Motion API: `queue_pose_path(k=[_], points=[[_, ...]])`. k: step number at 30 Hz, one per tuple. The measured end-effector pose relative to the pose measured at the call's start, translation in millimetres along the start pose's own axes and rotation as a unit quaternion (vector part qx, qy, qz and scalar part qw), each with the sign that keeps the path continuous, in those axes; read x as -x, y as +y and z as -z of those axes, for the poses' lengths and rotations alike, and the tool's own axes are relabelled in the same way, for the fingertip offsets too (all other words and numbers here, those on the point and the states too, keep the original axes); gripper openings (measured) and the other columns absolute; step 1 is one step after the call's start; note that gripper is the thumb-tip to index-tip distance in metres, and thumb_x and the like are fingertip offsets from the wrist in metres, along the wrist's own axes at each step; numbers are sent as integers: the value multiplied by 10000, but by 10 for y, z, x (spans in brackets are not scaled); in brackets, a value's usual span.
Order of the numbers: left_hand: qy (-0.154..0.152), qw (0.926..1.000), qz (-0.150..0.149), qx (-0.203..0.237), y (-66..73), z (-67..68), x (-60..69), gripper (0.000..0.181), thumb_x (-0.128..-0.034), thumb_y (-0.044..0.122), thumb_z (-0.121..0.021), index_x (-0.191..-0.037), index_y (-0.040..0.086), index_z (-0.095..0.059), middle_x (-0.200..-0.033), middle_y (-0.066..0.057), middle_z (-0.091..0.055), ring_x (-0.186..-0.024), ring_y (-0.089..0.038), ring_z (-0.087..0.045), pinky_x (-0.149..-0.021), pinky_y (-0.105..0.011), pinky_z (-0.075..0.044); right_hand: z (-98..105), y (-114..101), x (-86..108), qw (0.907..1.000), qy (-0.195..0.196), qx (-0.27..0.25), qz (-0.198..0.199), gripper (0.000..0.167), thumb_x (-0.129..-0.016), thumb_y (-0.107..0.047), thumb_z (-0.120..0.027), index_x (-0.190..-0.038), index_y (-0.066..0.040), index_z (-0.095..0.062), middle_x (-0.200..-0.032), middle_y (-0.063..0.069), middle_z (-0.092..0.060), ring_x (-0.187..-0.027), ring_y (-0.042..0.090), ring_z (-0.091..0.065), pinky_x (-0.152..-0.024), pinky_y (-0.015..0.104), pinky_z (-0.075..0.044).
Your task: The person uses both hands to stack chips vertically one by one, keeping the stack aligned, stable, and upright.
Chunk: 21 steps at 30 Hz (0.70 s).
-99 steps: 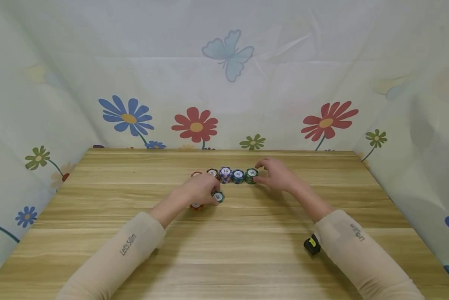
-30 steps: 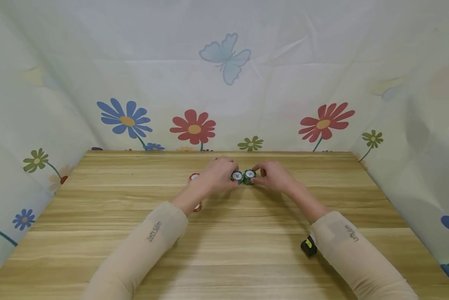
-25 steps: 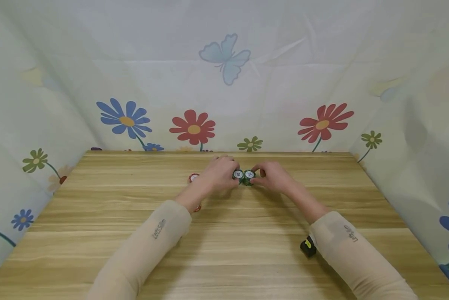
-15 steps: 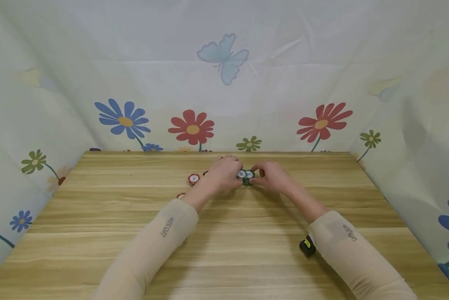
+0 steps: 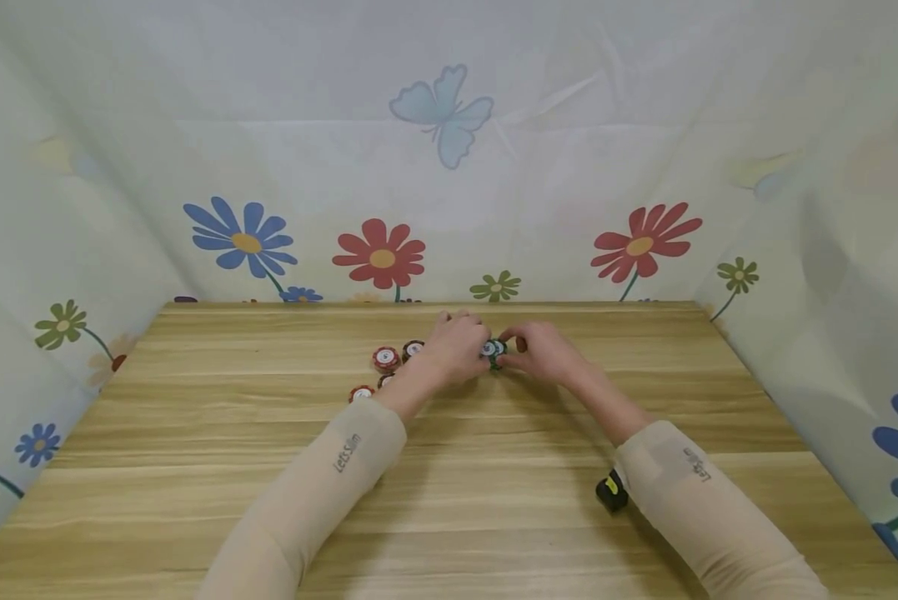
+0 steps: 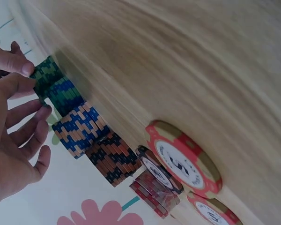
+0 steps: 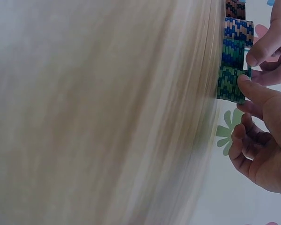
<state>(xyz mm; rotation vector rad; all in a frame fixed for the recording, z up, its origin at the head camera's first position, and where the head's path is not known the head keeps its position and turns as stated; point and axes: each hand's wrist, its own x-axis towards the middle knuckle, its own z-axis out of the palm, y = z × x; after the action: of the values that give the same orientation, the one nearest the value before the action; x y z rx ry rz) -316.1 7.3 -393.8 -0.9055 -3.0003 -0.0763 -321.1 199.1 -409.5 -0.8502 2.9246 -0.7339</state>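
Note:
In the head view my left hand (image 5: 456, 348) pinches a green poker chip (image 5: 488, 349) by its edge, at the top of the green chip stack (image 7: 230, 84). My right hand (image 5: 544, 350) steadies that stack between thumb and forefinger; its other fingers are loosely curled. Beside it in a row stand a blue-green stack (image 7: 232, 52), a blue-and-orange stack (image 6: 81, 129), a black-and-brown stack (image 6: 113, 159) and a low red stack (image 6: 154, 192). The left hand hides part of this row in the head view. A red chip (image 6: 182, 159) and a black chip (image 6: 159, 173) lie nearer.
A black tape measure (image 5: 611, 492) with a yellow mark lies by the right sleeve. Another red chip (image 5: 362, 394) shows beside the left forearm. The wooden table (image 5: 253, 467) ends at a flower-printed curtain (image 5: 554, 192) behind the stacks.
My left hand has carried the green chip from the near chips back and right to the green stack. The right hand has stayed at the stack. Chips left of my left forearm are now uncovered.

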Motion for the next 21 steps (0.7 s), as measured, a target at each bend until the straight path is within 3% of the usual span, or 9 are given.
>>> queue_pose_path(k=[12,18,21], points=[[83,9999,-39,107,-17,-8,2,261,-967,305,-710,-1167,137,-707,-1193,-25,-666,-1204,-231,-556,-1027,-486,-367,-4,6,6,10000,15,75,38,300,-904,-208,-817,-1120,-15,-739,-683,30,-548,-591,126,-442,-585,307,-367],[170,9996,56,229,-56,14,-18,140,-945,293,-769,-915,169,-712,-963,29,-696,-1012,-183,-617,-974,-468,-365,-5,2,2,10000,55,11,69,282,-901,-187,-820,-1103,-7,-741,-690,44,-551,-596,127,-438,-583,311,-365],[167,9995,73,261,-57,15,-35,137,-943,282,-777,-870,182,-718,-911,48,-704,-948,-158,-626,-984,-472,-364,-13,1,-6,9999,70,-38,69,273,-900,-172,-822,-1097,-1,-743,-698,53,-559,-601,131,-443,-586,316,-371]])
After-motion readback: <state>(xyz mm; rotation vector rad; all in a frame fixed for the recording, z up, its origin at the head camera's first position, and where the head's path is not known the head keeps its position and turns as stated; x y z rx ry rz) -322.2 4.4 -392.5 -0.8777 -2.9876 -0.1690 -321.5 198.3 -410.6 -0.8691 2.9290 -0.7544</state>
